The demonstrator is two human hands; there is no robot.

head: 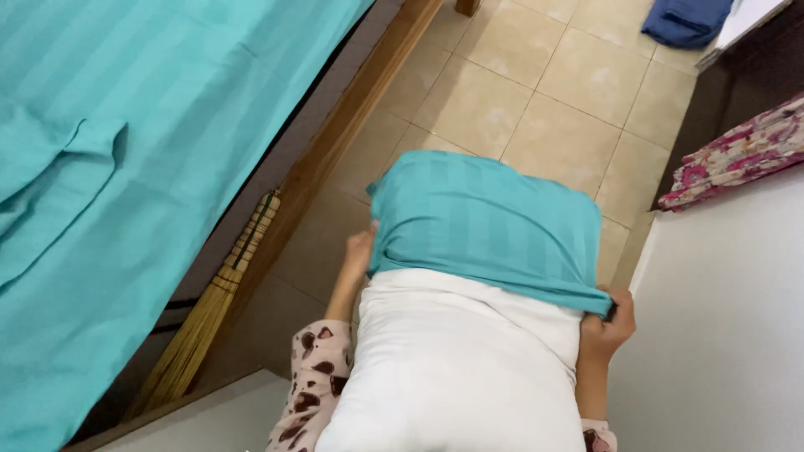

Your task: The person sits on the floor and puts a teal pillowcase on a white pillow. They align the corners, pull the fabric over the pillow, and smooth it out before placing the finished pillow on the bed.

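Head view: white pillow (456,368) stands between both hands, half inside the teal pillowcase (486,226). Right hand (605,325) pinches its hem; left hand (360,251) seemingly grips the edge, fingers hidden.

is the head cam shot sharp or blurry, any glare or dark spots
Head view: even, soft daylight, no glare; the teal pillowcase and white pillow are fairly sharp, the left hand and right hand slightly soft; the darkest shadow sits under the bed frame by the broom.
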